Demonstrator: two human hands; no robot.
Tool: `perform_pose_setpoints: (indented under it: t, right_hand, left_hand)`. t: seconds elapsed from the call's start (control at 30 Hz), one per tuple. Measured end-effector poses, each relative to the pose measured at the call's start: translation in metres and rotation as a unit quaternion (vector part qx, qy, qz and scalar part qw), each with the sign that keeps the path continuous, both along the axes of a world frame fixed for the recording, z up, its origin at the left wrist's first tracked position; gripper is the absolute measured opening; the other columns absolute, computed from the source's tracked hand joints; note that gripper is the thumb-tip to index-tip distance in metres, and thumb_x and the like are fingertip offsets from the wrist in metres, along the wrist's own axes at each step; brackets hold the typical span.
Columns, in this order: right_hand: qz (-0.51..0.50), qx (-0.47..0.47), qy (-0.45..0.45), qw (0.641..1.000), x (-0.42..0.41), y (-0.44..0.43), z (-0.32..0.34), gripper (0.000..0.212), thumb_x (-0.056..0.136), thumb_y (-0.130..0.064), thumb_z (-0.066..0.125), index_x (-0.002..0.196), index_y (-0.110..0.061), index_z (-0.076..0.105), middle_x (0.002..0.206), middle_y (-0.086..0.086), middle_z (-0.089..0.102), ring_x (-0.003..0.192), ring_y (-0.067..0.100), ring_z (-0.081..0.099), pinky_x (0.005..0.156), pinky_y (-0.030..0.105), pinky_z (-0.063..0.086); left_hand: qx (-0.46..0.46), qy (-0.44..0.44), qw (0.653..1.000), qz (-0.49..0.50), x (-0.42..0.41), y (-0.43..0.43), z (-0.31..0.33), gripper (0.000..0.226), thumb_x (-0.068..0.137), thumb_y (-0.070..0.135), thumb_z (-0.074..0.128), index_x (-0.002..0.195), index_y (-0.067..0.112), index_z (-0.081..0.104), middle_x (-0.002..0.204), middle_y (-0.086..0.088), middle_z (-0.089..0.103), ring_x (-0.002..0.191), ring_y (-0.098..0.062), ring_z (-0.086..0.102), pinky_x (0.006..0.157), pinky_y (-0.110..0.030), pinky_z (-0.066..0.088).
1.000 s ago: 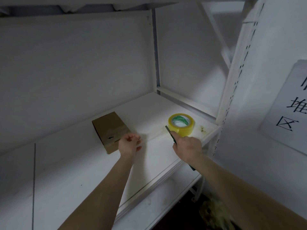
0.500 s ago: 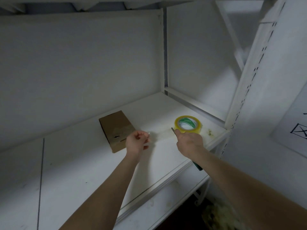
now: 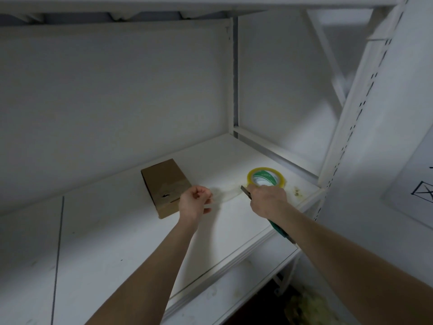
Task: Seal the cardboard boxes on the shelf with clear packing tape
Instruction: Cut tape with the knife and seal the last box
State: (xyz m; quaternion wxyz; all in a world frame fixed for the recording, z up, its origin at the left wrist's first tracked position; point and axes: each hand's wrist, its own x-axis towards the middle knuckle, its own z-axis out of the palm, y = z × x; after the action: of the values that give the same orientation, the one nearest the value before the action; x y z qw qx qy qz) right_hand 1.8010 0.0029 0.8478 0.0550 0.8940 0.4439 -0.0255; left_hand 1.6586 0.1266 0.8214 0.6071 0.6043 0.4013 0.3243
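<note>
Above white shelf (image 3: 117, 231), near its front edge, left hand (image 3: 194, 204) pinches tape strip (image 3: 226, 195), right hand (image 3: 269, 200) grips cutter (image 3: 245, 193) beside roll (image 3: 267, 178).

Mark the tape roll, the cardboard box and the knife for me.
tape roll (image 3: 266, 170): head view, far side of the yellow rim.
cardboard box (image 3: 165, 181): head view, middle of the top face.
knife (image 3: 245, 192): head view, exposed blade.
</note>
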Motion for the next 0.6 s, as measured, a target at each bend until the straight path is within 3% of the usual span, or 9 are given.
perform_pose_setpoints:
  t: [0.2,0.37,0.6]
  right_hand:
    - [0.015,-0.045,0.048,0.998,0.011,0.007,0.010,0.074,0.095,-0.030,0.047,0.155,-0.025,0.003,0.128,0.007,0.059,0.108,0.026,0.059,0.078,0.032,0.046]
    - [0.014,-0.019,0.047,0.999,0.012,0.007,0.001,0.058,0.095,-0.029,0.047,0.148,-0.026,0.024,0.114,0.006,0.060,0.099,0.025,0.060,0.071,0.029,0.043]
    - [-0.004,0.002,0.042,0.999,0.018,0.009,-0.002,0.051,0.097,-0.024,0.046,0.146,-0.027,0.029,0.125,0.006,0.060,0.108,0.029,0.060,0.078,0.032,0.048]
  left_hand:
    - [0.015,0.008,1.000,-0.009,-0.004,0.001,-0.002,0.014,0.092,0.007,0.059,0.079,0.012,0.060,0.080,-0.005,0.066,0.072,-0.012,0.064,0.052,-0.022,0.050]
    - [0.021,0.005,1.000,-0.005,-0.005,0.006,-0.001,0.014,0.093,0.007,0.059,0.080,0.012,0.060,0.078,-0.003,0.066,0.070,-0.010,0.064,0.052,-0.022,0.051]
    - [0.026,-0.007,1.000,0.002,-0.001,0.011,0.003,0.015,0.093,0.004,0.057,0.080,0.012,0.059,0.078,-0.003,0.065,0.069,-0.010,0.062,0.049,-0.020,0.050]
